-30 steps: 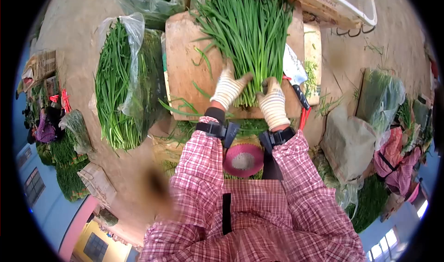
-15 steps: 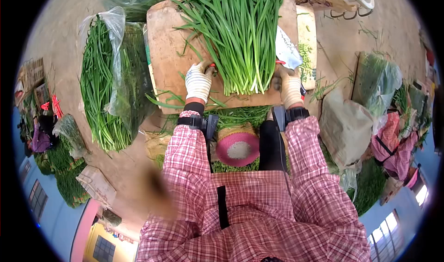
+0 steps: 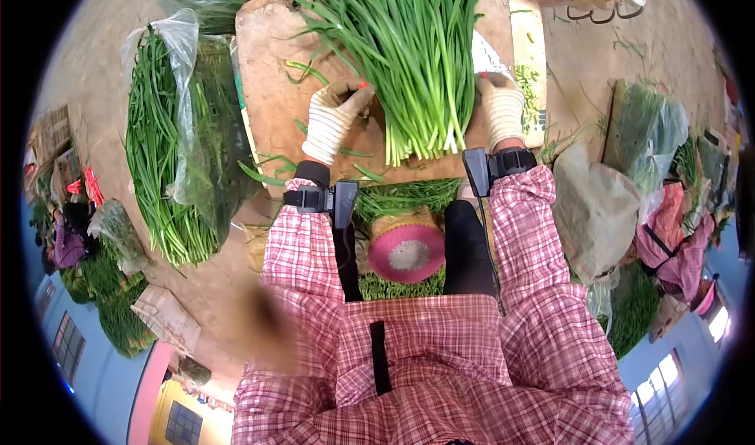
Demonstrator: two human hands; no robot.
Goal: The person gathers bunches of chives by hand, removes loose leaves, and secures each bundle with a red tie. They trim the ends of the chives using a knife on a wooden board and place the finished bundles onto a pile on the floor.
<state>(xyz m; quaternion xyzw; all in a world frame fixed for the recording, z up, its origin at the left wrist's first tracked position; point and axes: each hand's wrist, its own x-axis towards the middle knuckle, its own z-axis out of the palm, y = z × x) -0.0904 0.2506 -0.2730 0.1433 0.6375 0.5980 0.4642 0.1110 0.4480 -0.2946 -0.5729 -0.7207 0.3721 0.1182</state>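
A thick bundle of green garlic chives (image 3: 421,75) lies on a worn wooden board (image 3: 267,60), its pale cut ends towards me. At the bundle's left side is my left hand (image 3: 338,115) in a striped work glove, its fingers bent and apart, with a small gap to the stems. My right hand (image 3: 501,108), gloved alike, is against or very near the right side of the stems; its fingers are partly hidden. Red shows at a fingertip of each glove. A pale, flat, blade-like piece (image 3: 489,56) lies just beyond my right hand.
Below the board stands a pink bowl (image 3: 407,254) with white contents. Bagged chives (image 3: 161,146) lie left; a grey-beige sack (image 3: 590,209) and a plastic-wrapped bundle (image 3: 645,130) are right. Chopped bits cover a pale strip (image 3: 528,75). Another person (image 3: 71,233) is far left.
Both hands have moved farther up along the sides of the bundle. My left hand has come slightly away from the stems, and my forearms are wider apart.
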